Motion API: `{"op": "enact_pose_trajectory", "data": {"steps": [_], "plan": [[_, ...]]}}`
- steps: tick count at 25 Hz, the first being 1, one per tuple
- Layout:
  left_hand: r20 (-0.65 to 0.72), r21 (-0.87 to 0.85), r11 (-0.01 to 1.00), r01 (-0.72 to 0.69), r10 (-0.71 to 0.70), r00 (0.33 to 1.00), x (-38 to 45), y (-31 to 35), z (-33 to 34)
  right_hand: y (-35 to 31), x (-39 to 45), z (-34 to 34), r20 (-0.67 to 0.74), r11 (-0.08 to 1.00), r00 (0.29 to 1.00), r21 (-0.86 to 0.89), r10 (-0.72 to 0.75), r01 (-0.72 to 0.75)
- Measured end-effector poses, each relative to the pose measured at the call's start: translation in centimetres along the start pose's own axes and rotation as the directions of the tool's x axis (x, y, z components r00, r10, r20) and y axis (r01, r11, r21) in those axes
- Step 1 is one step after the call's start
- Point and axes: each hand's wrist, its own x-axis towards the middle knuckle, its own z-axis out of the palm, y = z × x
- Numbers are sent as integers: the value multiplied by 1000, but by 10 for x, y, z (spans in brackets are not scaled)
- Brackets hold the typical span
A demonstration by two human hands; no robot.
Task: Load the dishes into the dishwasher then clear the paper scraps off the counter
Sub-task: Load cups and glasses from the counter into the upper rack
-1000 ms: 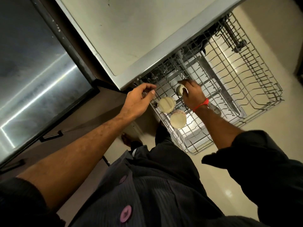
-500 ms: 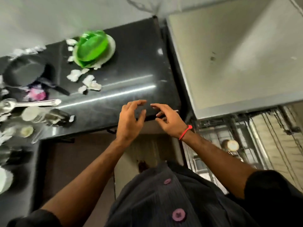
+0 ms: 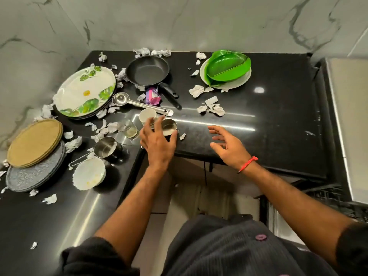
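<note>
On the black counter (image 3: 268,120) my left hand (image 3: 157,142) reaches over a steel cup (image 3: 169,126), fingers spread with the thumb on the cup's right side and no firm grip visible. A white cup (image 3: 147,114) stands just behind it and a small glass (image 3: 127,128) to the left. To the right, my right hand (image 3: 229,145) hovers over the counter's front edge, fingers spread and holding nothing. Several crumpled paper scraps (image 3: 212,108) lie scattered about. A corner of the dishwasher rack (image 3: 338,202) shows at the lower right.
Further back are a black frying pan (image 3: 148,70), a steel ladle (image 3: 139,104), a pink wrapper (image 3: 152,96) and a green dish (image 3: 227,66) on a white plate. At left sit floral plates (image 3: 85,92), tan plates (image 3: 34,142), grey plates (image 3: 33,176), a handled steel cup (image 3: 105,149) and a white bowl (image 3: 89,174).
My view swung from the dishwasher rack up to the counter. Both hands left the cups in the rack and moved over the counter, the left one reaching the steel cup.
</note>
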Motion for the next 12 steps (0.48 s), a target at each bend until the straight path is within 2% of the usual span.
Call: {"op": "enact_pose_trajectory", "data": {"steps": [3,5,8,10,11,12], "plan": [[242,210,973,-100,47,969,21,-15,12,-3,5,10,-26,1000,1000,-26,8,-9],[277,271,949,-163,85,957,24,-22,20,-3,6,11,-49,999,998,-28,27,-29],[241,272,940,-206,140,960,24,-29,26,3,3,8,-97,998,993,-19,61,-63],[217,107,971,-213,186,958,26,-27,25,5,-2,3,-124,998,990,-20,64,-67],[216,-79,980,-182,195,957,26,-18,24,5,-5,1,-129,997,989,-14,69,-71],[239,-309,946,-102,181,954,25,-5,23,5,-7,-2,-129,997,989,3,78,-78]]}}
